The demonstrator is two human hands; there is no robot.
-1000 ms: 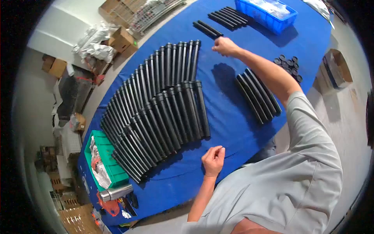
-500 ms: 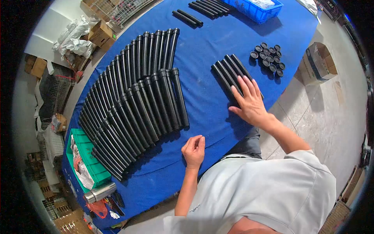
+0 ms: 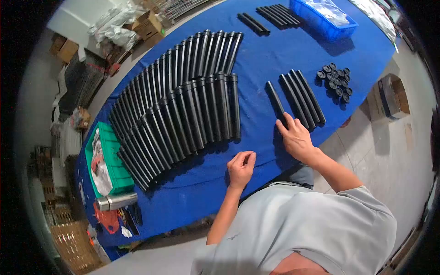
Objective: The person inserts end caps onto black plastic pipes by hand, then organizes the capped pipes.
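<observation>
My right hand [image 3: 299, 141] has its thumb and fingers on the near end of one black tube [image 3: 275, 99], which lies on the blue cloth. Several more black tubes [image 3: 302, 98] lie side by side just to its right, a small gap apart. My left hand [image 3: 241, 168] is held closed, fingertips together, near the front edge; what it holds, if anything, is hidden. Beyond it, two long overlapping rows of capped black tubes [image 3: 183, 114] fan across the cloth. Round black caps [image 3: 335, 79] sit in a loose cluster at the right.
A blue crate [image 3: 331, 28] holding clear plastic stands at the back, near more black tubes [image 3: 277, 16]. At the left are a green crate [image 3: 123, 173] and a metal flask [image 3: 117, 201]. A cardboard box [image 3: 389, 98] stands on the floor at right.
One tube has come away leftward from the small group, with my right hand now at its near end instead of spread over the group. My left hand stays closed. The view has shifted.
</observation>
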